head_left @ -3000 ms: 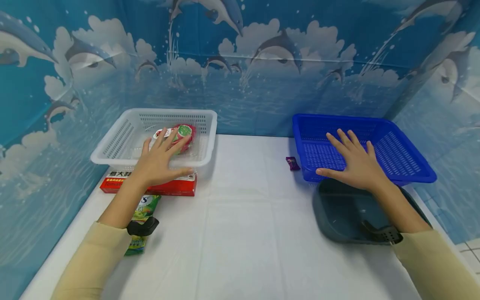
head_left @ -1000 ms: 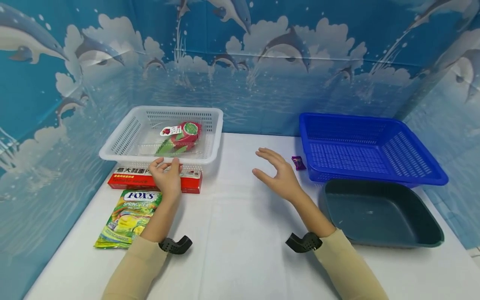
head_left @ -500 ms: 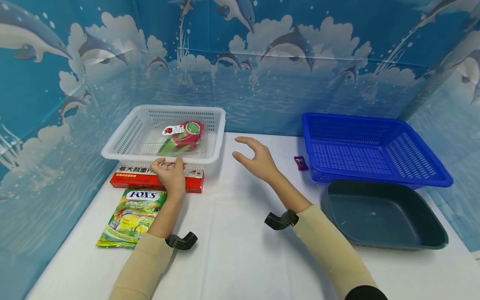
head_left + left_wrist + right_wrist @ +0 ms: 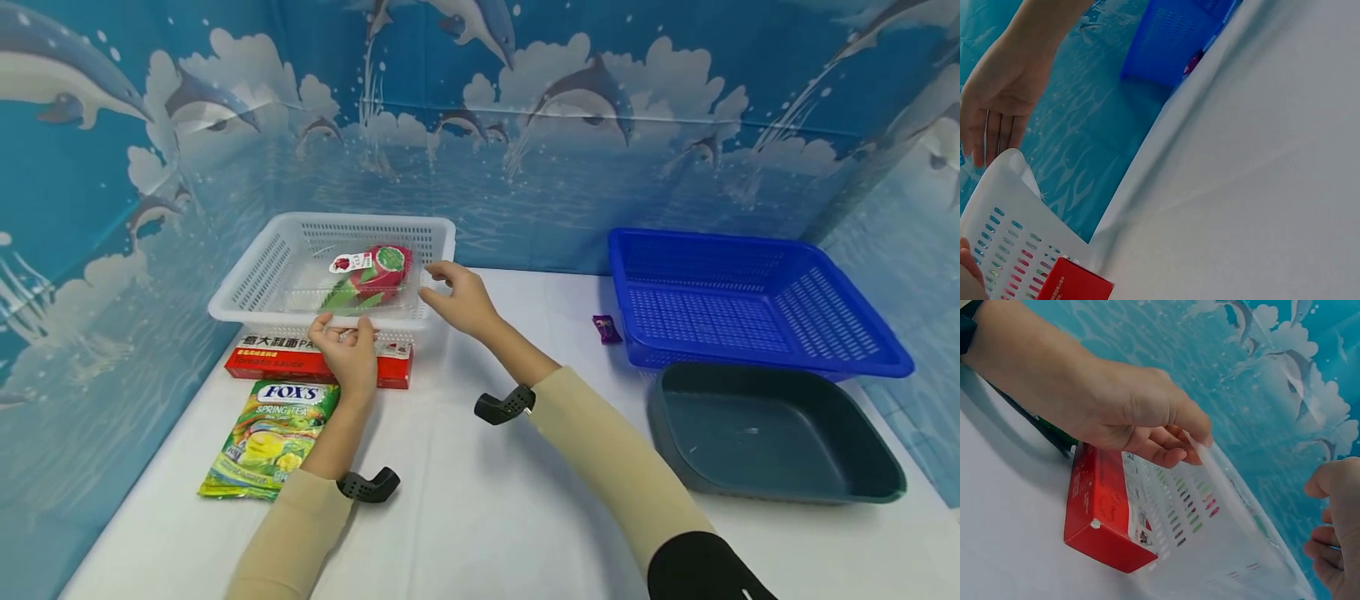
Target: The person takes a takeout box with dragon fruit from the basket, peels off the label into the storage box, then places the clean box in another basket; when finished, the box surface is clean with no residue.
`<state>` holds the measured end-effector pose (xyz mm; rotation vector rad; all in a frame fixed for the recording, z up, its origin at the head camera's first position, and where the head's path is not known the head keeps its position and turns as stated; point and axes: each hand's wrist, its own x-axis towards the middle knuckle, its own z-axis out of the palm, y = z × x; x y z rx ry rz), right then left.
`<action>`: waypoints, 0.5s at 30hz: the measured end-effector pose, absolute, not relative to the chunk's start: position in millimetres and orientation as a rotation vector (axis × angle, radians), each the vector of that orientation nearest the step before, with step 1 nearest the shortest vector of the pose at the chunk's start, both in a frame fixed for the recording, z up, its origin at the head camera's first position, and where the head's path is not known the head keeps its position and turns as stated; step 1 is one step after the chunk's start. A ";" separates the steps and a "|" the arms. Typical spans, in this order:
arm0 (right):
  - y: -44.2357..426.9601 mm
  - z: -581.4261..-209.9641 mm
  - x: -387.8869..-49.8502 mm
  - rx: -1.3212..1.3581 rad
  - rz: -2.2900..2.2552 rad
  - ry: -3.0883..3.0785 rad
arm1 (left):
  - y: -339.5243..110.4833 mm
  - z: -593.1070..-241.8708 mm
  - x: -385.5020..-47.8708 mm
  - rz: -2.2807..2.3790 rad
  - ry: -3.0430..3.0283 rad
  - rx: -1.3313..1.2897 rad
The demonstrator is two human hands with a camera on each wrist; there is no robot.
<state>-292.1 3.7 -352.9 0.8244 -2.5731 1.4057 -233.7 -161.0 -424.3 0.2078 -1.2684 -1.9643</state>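
Observation:
A white plastic basket stands at the back left. My left hand pinches its front rim, thumb on top and fingers curled under; the right wrist view shows this left hand on the rim. My right hand is at the basket's right side, fingers bent and spread from the thumb. In the right wrist view, this right hand looks apart from the rim. Inside the basket lies a clear plastic pack with a red and green dragon fruit.
A red tomato sauce pasta box lies against the basket's front. Nearer is a green FOX'S candy bag. At right stand a blue basket and a dark green tub. A small purple wrapped candy lies beside the blue basket.
Both hands were spread above the baskets. My left hand has come down and taken hold of the white basket's front rim. My right hand has moved left to its right side.

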 end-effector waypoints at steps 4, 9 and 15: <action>-12.4 -345.6 -302.7 0.686 1.467 -2.710 | -160.6 -423.7 -233.2 -1.958 -1.271 0.208; -32.5 -333.2 -312.6 0.408 1.650 -2.879 | -161.1 -424.6 -233.9 -1.962 -1.274 0.198; -53.1 -328.9 -319.8 0.156 1.838 -2.872 | -159.6 -424.7 -234.8 -1.943 -1.272 0.189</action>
